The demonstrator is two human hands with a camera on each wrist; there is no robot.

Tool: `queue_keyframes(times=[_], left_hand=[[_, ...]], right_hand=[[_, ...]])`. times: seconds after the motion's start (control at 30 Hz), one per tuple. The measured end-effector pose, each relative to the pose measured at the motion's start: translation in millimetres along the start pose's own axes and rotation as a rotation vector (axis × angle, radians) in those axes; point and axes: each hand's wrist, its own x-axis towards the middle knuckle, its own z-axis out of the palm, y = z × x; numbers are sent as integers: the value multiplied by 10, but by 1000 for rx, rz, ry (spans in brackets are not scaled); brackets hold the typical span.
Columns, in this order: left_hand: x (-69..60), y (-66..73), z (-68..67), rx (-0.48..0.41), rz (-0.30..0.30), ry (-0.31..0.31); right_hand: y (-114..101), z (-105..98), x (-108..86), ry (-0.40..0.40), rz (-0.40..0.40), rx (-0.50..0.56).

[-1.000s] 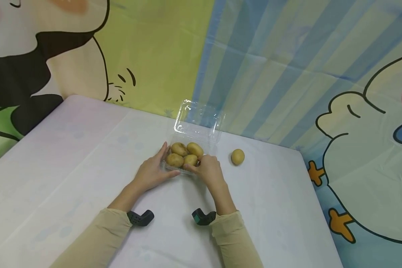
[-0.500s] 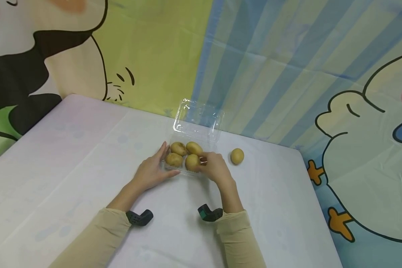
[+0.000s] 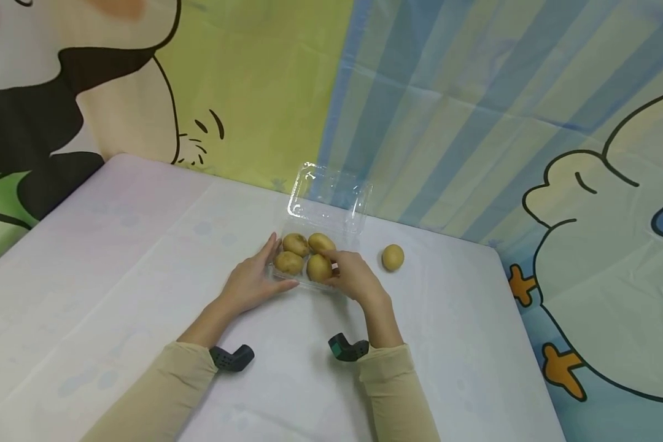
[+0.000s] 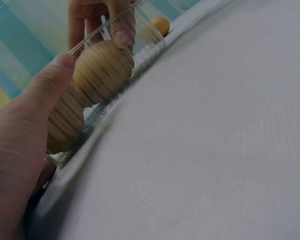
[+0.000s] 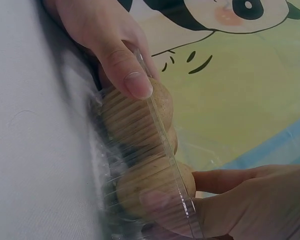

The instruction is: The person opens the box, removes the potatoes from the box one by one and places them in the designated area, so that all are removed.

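A clear plastic box with its lid (image 3: 328, 196) raised at the back holds several potatoes. The left hand (image 3: 248, 285) grips the box's left end, its thumb on the front rim, as the left wrist view also shows. Inside the front right part of the box, the right hand (image 3: 356, 276) has thumb and fingers around a potato (image 3: 319, 268). In the right wrist view that potato (image 5: 152, 187) shows through the ribbed front wall, with the right thumb inside the box. Three other potatoes lie beside it, one of them at front left (image 3: 289, 263).
One more potato (image 3: 392, 257) lies on the white-covered table (image 3: 464, 344), right of the box. Behind the table stands a printed cloth backdrop (image 3: 254, 92) with cartoon figures. A dark wrist device (image 3: 232, 358) is on each forearm.
The right hand has shifted slightly right, and the front right potato with it, leaving a gap beside the front left potato. The left hand stays on the box.
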Motion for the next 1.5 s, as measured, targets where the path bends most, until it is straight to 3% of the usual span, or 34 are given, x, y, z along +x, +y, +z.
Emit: queue_keyframes(times=[0.23, 0.67, 1.27, 1.5], left_hand=[[8, 16, 2, 16, 5, 1], [-2, 13, 2, 9, -5, -10], [4, 0, -9, 2, 13, -1], [8, -5, 2, -2, 16, 1]], right_hand=[[3, -13, 45, -27, -9, -41], [63, 3, 54, 19, -39, -36], [172, 5, 111, 34, -100, 63], [234, 5, 111, 42, -97, 151]])
